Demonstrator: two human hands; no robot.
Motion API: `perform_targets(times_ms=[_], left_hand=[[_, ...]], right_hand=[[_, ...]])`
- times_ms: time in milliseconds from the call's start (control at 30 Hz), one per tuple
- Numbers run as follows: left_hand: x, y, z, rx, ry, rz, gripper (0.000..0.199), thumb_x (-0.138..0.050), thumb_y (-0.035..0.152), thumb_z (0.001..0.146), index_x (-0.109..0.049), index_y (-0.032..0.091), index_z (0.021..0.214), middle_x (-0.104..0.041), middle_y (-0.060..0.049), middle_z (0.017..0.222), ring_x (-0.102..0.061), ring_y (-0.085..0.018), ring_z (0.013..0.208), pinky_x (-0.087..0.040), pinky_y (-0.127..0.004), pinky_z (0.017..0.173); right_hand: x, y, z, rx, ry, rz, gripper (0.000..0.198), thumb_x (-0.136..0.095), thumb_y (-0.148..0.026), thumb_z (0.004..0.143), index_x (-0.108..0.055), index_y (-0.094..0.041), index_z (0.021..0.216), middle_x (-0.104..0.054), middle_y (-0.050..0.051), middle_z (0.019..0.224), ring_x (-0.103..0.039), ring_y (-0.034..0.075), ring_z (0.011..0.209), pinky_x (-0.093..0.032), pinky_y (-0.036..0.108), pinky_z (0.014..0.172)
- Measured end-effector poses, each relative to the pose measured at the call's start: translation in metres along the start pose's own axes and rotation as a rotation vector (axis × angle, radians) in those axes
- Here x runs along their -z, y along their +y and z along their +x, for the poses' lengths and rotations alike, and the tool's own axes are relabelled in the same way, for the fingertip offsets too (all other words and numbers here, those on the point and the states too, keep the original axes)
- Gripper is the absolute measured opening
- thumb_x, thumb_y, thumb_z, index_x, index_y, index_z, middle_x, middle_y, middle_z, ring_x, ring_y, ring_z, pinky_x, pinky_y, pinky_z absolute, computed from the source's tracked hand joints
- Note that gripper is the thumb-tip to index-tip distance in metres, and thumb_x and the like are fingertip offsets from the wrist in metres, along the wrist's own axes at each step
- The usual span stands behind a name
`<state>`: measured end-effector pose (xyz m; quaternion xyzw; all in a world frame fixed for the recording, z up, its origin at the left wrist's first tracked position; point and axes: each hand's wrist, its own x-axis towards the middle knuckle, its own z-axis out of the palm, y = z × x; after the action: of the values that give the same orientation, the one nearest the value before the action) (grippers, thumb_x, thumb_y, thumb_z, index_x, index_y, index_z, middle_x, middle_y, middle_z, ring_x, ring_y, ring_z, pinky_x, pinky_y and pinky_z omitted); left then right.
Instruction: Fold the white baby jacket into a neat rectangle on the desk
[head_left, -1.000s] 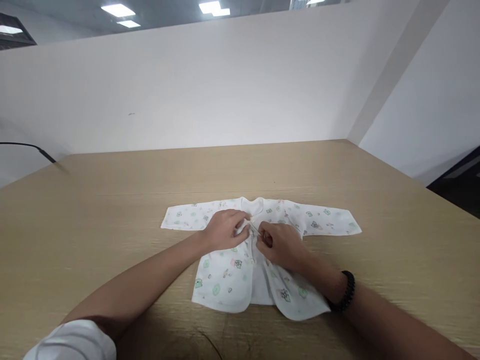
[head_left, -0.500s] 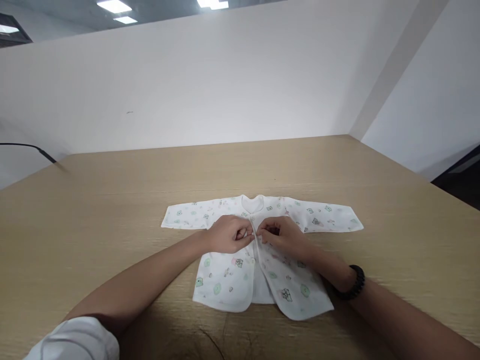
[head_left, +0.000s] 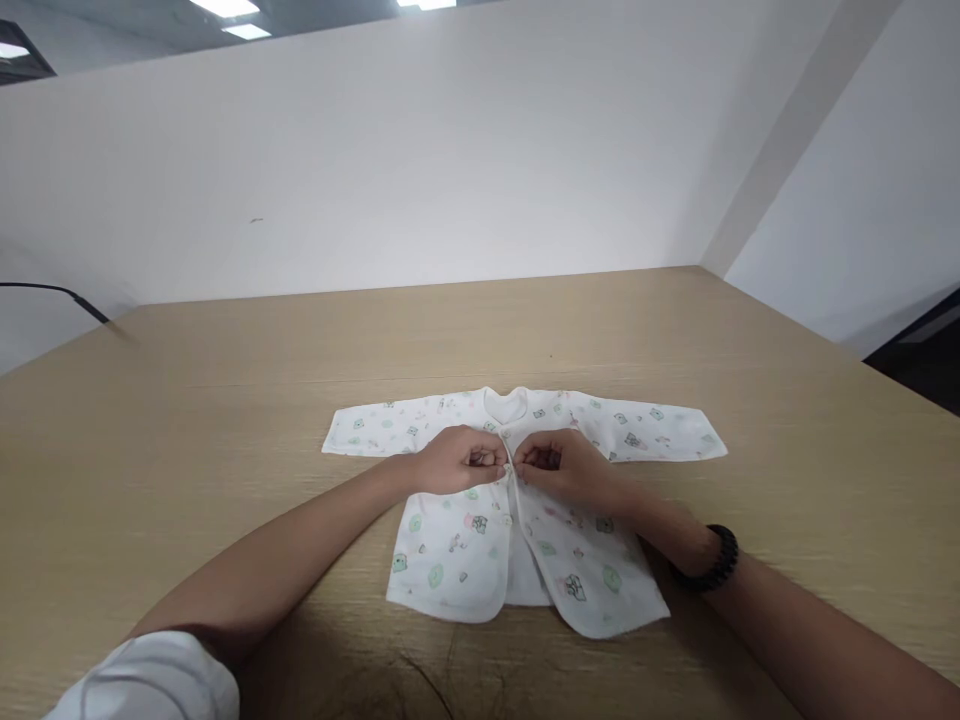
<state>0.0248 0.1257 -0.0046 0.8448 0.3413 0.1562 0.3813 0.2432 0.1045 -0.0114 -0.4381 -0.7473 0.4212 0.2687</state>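
A small white baby shirt (head_left: 457, 565) with green and pink animal prints lies flat on the table, sleeves stretched out to both sides. Its front is fastened near the collar and parts lower down, where the two bottom flaps spread. My left hand (head_left: 463, 460) pinches the left front edge at chest height. Opposite it, my right hand (head_left: 566, 465) pinches the right front edge, fingertips almost meeting those of the left. A button (head_left: 507, 519) shows on the left edge below my hands. Whatever lies between the fingertips is too small to make out.
The wooden table (head_left: 225, 400) runs back to a white partition (head_left: 450, 150). A black cable (head_left: 82, 303) hangs at the far left edge. Something dark (head_left: 919, 350) stands beyond the table's right edge. A black band (head_left: 716, 560) circles my right wrist.
My left hand's fingertips have shifted slightly, and a little more of the shirt's front shows beneath it. Both hands stay at the same place on the front edges.
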Motion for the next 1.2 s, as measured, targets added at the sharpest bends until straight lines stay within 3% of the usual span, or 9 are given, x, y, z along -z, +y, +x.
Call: perform_targets(times_ms=[300, 467, 667, 833, 933, 1067, 1200], left_hand=[[-0.003, -0.002, 0.001, 0.006, 0.027, -0.051, 0.017, -0.063, 0.033, 0.086, -0.063, 0.018, 0.077, -0.044, 0.005, 0.058, -0.038, -0.009, 0.054, -0.031, -0.02, 0.051], [-0.005, -0.004, 0.001, -0.001, 0.098, -0.019, 0.017, -0.063, 0.027, 0.084, -0.058, 0.017, 0.071, -0.044, 0.006, 0.056, -0.037, -0.008, 0.052, -0.03, -0.02, 0.05], [-0.005, -0.004, 0.001, 0.008, 0.097, -0.041, 0.014, -0.06, 0.026, 0.084, -0.059, 0.016, 0.073, -0.043, 0.006, 0.056, -0.037, -0.008, 0.052, -0.031, -0.02, 0.05], [-0.001, 0.002, -0.002, -0.011, 0.06, 0.024, 0.007, -0.057, 0.021, 0.081, -0.057, 0.017, 0.075, -0.044, 0.006, 0.056, -0.039, -0.009, 0.053, -0.032, -0.021, 0.052], [-0.002, 0.003, -0.001, 0.003, 0.072, 0.065, 0.016, -0.055, 0.026, 0.083, -0.052, 0.018, 0.07, -0.043, 0.006, 0.057, -0.038, -0.01, 0.054, -0.031, -0.022, 0.052], [-0.005, 0.002, 0.001, 0.063, 0.126, 0.099, 0.026, -0.049, 0.027, 0.086, -0.043, 0.018, 0.062, -0.038, 0.005, 0.057, -0.037, -0.01, 0.055, -0.029, -0.022, 0.052], [-0.007, 0.002, 0.002, 0.082, 0.14, 0.11, 0.026, -0.05, 0.027, 0.084, -0.04, 0.019, 0.062, -0.038, 0.005, 0.057, -0.036, -0.01, 0.055, -0.028, -0.022, 0.052]], right_hand=[[-0.002, 0.006, 0.002, -0.005, 0.024, 0.007, 0.009, -0.062, -0.021, 0.074, -0.07, -0.02, 0.078, -0.066, -0.001, 0.068, -0.056, 0.013, 0.062, -0.043, 0.026, 0.057], [-0.005, -0.001, 0.002, 0.004, 0.085, -0.105, 0.008, -0.06, -0.021, 0.076, -0.066, -0.019, 0.071, -0.062, -0.001, 0.062, -0.053, 0.013, 0.057, -0.04, 0.025, 0.053], [-0.009, -0.003, -0.001, 0.063, 0.148, -0.257, 0.008, -0.059, -0.022, 0.077, -0.064, -0.021, 0.071, -0.061, -0.001, 0.061, -0.051, 0.014, 0.056, -0.038, 0.027, 0.053], [-0.016, 0.0, -0.005, 0.281, 0.229, -0.547, 0.012, -0.055, -0.021, 0.084, -0.064, -0.02, 0.076, -0.069, 0.003, 0.075, -0.059, 0.016, 0.067, -0.035, 0.027, 0.057], [-0.02, 0.001, -0.007, 0.373, 0.254, -0.695, 0.018, -0.051, -0.02, 0.088, -0.063, -0.018, 0.075, -0.07, 0.005, 0.075, -0.061, 0.017, 0.067, -0.031, 0.028, 0.055], [-0.022, 0.0, -0.007, 0.358, 0.277, -0.727, 0.018, -0.048, -0.016, 0.086, -0.062, -0.018, 0.073, -0.068, 0.005, 0.073, -0.058, 0.016, 0.064, -0.029, 0.028, 0.053], [-0.02, -0.005, -0.005, 0.239, 0.259, -0.588, 0.01, -0.054, -0.014, 0.078, -0.059, -0.019, 0.07, -0.064, 0.001, 0.068, -0.053, 0.014, 0.06, -0.031, 0.026, 0.054]])
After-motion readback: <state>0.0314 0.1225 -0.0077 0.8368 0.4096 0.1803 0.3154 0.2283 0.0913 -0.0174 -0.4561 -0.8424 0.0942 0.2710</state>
